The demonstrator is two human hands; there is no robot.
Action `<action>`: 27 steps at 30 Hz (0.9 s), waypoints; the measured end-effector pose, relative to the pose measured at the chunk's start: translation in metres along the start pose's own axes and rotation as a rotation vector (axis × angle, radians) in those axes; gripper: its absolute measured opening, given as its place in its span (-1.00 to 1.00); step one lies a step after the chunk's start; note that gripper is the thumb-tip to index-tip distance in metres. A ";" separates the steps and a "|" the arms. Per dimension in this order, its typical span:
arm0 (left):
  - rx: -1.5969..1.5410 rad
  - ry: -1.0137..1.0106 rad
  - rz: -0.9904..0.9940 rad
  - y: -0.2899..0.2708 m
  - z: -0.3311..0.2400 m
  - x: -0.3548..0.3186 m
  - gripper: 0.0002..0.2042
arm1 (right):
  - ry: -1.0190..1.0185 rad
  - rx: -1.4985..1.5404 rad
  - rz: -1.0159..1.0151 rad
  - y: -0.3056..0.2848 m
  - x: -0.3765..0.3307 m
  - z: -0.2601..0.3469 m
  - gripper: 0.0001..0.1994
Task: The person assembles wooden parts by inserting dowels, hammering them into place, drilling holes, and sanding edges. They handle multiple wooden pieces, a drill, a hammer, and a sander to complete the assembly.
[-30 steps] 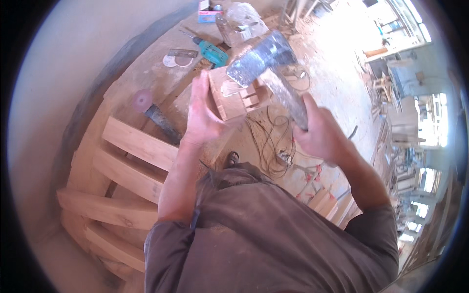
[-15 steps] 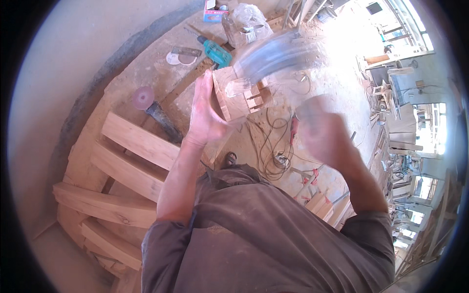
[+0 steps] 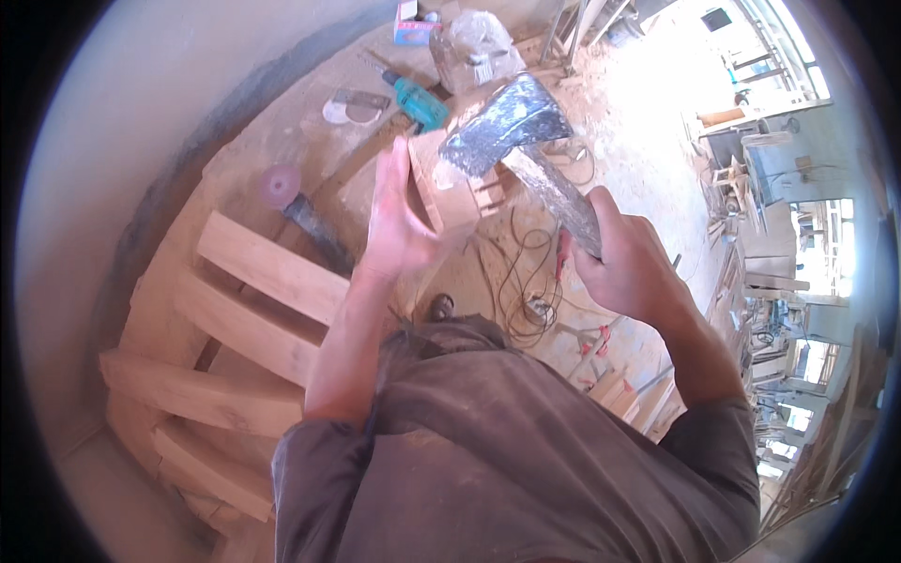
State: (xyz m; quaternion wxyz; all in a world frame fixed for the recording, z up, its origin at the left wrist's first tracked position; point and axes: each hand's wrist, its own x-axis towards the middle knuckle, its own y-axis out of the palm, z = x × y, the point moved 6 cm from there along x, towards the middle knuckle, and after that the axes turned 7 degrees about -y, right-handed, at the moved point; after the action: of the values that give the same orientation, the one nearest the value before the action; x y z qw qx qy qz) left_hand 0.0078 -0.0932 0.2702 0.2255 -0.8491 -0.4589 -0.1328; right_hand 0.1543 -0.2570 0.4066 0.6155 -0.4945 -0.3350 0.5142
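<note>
Half a second ago the hatchet [image 3: 511,127] was a grey blur swinging through the air; now it is sharp and its head sits right on top of the wooden block [image 3: 450,188]. One second ago the head was higher and away from the wood.

It has a dark grey metal head, wide and wedge-shaped, with pale scuffed spots on it. Its handle is thick and rough, speckled grey, and runs down into the right hand [image 3: 629,263]. That hand is wrapped tight around the handle in a fist.

Light tan wood makes up the block, which has flat sides and square corners. Two small pegs stick out of its side. The left hand [image 3: 399,220] is flat and open, with the fingers together and pointing up, and the palm presses against the left side of the block.

Under the hands is a stack of thick wooden planks [image 3: 253,300]. They are pale, smooth on top and laid like steps, some of them curved. On the dusty floor lies a grinder [image 3: 305,211] with a round pink disc and a dark body. Farther off is a teal drill [image 3: 418,103], and near it a clear plastic bag [image 3: 474,47] that looks crinkly. Thin black cords [image 3: 521,267] loop over the sawdust near the person's shoe [image 3: 439,307]. The person wears a brown shirt [image 3: 526,460].
</note>
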 end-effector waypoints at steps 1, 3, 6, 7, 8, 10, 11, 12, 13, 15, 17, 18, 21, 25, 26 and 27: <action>-0.010 -0.004 0.007 0.000 0.000 0.000 0.12 | -0.001 0.019 -0.018 -0.004 -0.001 0.002 -0.68; -0.027 0.004 -0.015 -0.003 0.001 -0.003 0.12 | 0.060 0.108 -0.056 -0.009 -0.006 0.008 -0.67; -0.002 0.070 -0.057 -0.005 0.004 -0.002 0.11 | 0.121 0.201 -0.270 -0.036 -0.015 0.022 -0.63; 0.013 0.100 -0.071 -0.006 0.003 -0.003 0.10 | 0.116 0.329 -0.394 -0.039 -0.016 0.026 -0.62; 0.002 0.079 -0.063 -0.003 0.004 -0.002 0.10 | 0.118 0.450 -0.525 -0.042 -0.020 0.028 -0.61; -0.021 0.041 -0.045 0.001 0.005 0.000 0.10 | 0.033 0.019 -0.186 -0.025 -0.013 0.017 -0.67; -0.003 0.013 -0.011 0.002 0.005 0.001 0.13 | 0.000 -0.016 -0.071 -0.014 -0.004 0.014 -0.66; 0.015 -0.014 0.024 0.002 0.005 0.000 0.17 | -0.032 -0.051 0.044 -0.004 0.001 0.012 -0.66; 0.033 -0.040 0.059 0.003 0.006 0.002 0.22 | -0.038 -0.070 0.053 -0.014 0.000 0.015 -0.65; 0.011 -0.023 0.005 0.000 0.007 0.001 0.21 | 0.042 0.025 0.011 -0.021 0.000 0.019 -0.66; -0.006 0.008 -0.034 -0.002 0.009 0.001 0.18 | 0.131 0.131 -0.101 -0.033 -0.008 0.028 -0.68; -0.011 0.031 -0.046 -0.003 0.008 0.001 0.15 | 0.211 0.200 -0.190 -0.038 -0.012 0.031 -0.67; -0.060 0.059 -0.048 0.003 0.006 0.001 0.12 | 0.106 0.083 -0.192 -0.015 -0.016 0.017 -0.62; -0.060 0.047 -0.024 0.001 0.002 0.005 0.14 | -0.001 -0.042 -0.002 -0.008 -0.006 0.011 -0.63; -0.044 0.039 -0.016 0.001 0.001 0.000 0.14 | -0.001 -0.027 0.000 -0.010 -0.006 0.015 -0.64; -0.037 0.039 -0.024 -0.002 0.003 -0.001 0.14 | 0.059 0.049 -0.046 -0.018 -0.005 0.019 -0.66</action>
State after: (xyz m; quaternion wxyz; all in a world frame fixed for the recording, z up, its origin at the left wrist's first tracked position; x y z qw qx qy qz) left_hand 0.0059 -0.0911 0.2676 0.2171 -0.8448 -0.4619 -0.1606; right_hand 0.1405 -0.2563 0.4299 0.6486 -0.4866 -0.3153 0.4931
